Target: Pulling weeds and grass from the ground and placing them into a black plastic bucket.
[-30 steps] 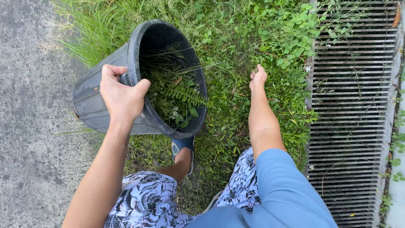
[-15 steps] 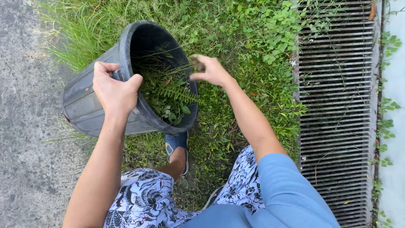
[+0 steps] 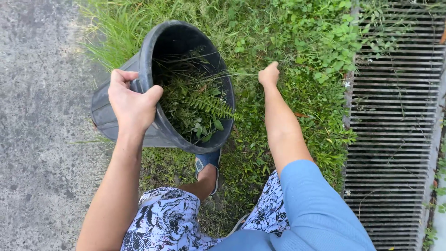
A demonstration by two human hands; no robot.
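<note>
1. My left hand (image 3: 132, 104) has a closed grip on the rim of the dark plastic bucket (image 3: 121, 109): fingers curled over the lip from outside, thumb pressed on the inner side.
2. Bucket's tipped toward me & to the right, mouth facing the grass, its base lifted over the edge of the concrete path (image 3: 42, 139).
3. Inside the bucket: pulled weeds (image 3: 197, 107), incl. a fern frond, long grass blades & small round-leaved sprigs, heaped against the lower wall.
4. My right hand (image 3: 269, 74) is down in the grass strip (image 3: 288, 42) just right of the bucket's rim, fingers bunched into a fist among the blades. Can't tell whether it has hold of a stem; what's under the knuckles is hidden.
5. Right arm runs straight out from a blue sleeve (image 3: 316, 209); both knees in black-and-white patterned shorts (image 3: 162, 218) at the bottom of the view.
6. One foot in a blue sandal (image 3: 206, 162) sits on the grass just below the bucket's lower rim.
7. Farther right, a metal drain grate (image 3: 395, 130) runs alongside the grass, w/ leafy creepers spilling over its near edge.
</note>
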